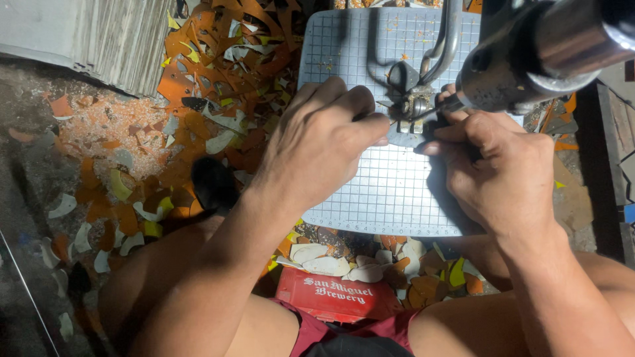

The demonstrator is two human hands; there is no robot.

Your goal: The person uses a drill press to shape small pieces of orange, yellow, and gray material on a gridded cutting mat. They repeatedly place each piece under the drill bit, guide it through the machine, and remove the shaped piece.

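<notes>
Red crate nearest, between the knees, with orange and pale offcuts strewn over the floor. Left hand and right hand, both pinched shut, grip a small thin workpiece, mostly hidden, at the gridded grey mat's middle under the machine's metal foot. Metal motor housing looms over the mat's far right corner.

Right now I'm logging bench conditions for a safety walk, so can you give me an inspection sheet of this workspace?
Surface: pale gridded cutting mat with ruler marks along its edge, lit from above.
Job's things: small piece, too small to identify, pinched by both hands under the metal machine head; metal presser part beside it.
Clutter: orange and pale offcuts heaped left of the mat; more scraps on its near side; red crate below.
Fingers: left hand and right hand both pinching at the presser part.
Cables: nothing seen.
Surroundings: stacked pale sheets upper left; dark floor; the person's bare knees.
</notes>
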